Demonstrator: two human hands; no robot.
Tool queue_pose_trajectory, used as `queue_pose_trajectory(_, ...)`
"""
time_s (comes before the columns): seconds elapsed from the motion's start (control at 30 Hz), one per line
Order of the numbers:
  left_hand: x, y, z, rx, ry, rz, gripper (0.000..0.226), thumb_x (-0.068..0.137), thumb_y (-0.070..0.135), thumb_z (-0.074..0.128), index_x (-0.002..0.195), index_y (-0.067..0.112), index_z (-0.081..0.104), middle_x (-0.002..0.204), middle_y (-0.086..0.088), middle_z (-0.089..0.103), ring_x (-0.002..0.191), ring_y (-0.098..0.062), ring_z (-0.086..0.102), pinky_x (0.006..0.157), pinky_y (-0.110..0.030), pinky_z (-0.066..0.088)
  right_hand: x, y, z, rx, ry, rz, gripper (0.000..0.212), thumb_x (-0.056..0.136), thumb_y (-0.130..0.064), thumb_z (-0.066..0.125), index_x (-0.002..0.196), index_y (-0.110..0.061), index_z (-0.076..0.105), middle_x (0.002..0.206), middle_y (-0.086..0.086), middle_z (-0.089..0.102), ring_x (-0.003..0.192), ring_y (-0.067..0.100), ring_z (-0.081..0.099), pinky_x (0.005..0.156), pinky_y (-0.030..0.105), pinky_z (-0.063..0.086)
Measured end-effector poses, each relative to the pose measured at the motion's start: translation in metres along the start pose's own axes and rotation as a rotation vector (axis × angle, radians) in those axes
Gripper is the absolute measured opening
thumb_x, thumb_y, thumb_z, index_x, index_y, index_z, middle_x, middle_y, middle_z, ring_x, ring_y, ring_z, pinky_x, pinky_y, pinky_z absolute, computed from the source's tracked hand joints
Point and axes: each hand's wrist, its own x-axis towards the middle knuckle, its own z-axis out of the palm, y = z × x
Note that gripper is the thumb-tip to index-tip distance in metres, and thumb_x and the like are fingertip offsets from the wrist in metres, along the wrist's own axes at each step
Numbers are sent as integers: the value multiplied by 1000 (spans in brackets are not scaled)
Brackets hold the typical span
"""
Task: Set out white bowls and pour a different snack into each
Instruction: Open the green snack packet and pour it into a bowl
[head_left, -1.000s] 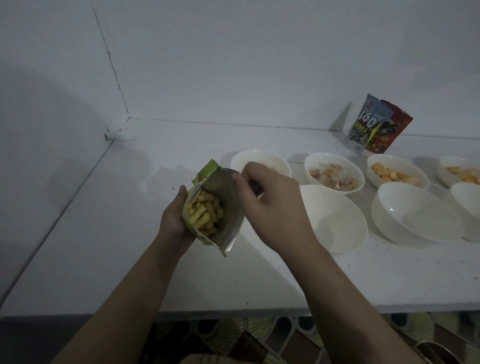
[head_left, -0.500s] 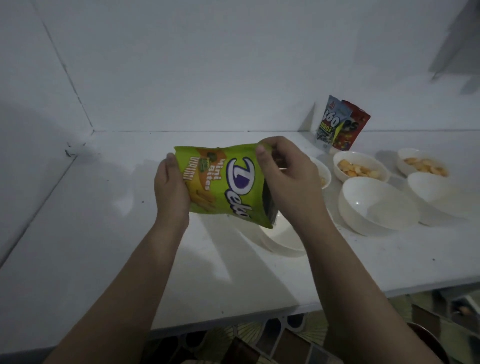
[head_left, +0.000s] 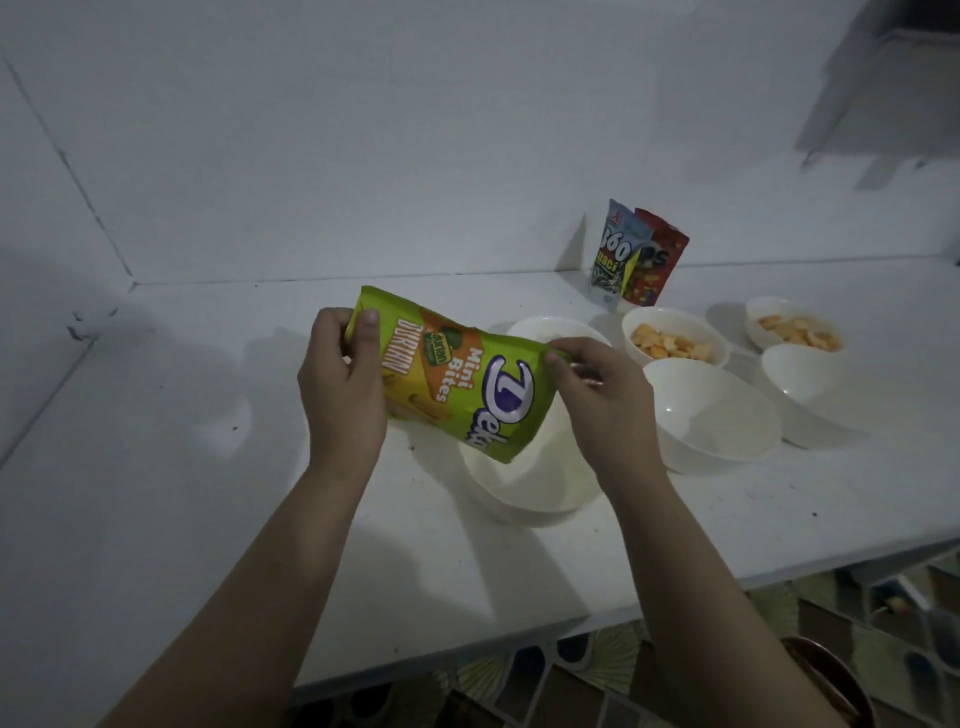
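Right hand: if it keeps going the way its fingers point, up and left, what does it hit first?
The green snack bag that the right hand already pinches at its open end; beyond it, probably the left hand, though depth is unclear.

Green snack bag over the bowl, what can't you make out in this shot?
- Head view: the green snack bag's open mouth is turned away, behind the right hand, so any falling pieces are unseen.
- The bowl beneath is partly covered by bag and hand.
- The bowl behind is mostly hidden; contents unclear.
- Two upright packets: print too dim to read fully.

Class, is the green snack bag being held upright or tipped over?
Tipped. The green snack bag lies slanted between the left hand and right hand, lower end over a white bowl.
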Motion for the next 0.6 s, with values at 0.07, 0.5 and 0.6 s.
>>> queue_pose_trajectory(0.07,-2,1,0,-1,-15,-23,23,100,36,47,90,16,50,77,11,56,69,6,55,58,-11,43,-1,4,-2,-33,8,4,9,93,-21,63,92,-29,69,91,-16,68,84,1,61,66,3,40)
queue_pose_trajectory(0.5,-6,14,-4,89,-21,30,17,95,36,56,91,20,57,93,1,57,82,-6,55,64,-8,42,-1,11,-8,-304,34,-65,11,90,-22,68,97,-16,76,101,-6,58,97,15,58,77,23,38)
queue_pose_trajectory(0.6,-7,15,-4,90,-21,46,18,95,37,56,90,20,57,93,1,57,82,-8,55,63,-5,41,-2,8,-11,-312,19,-50,13,91,-21,67,99,-15,75,104,-5,57,96,12,55,74,15,36)
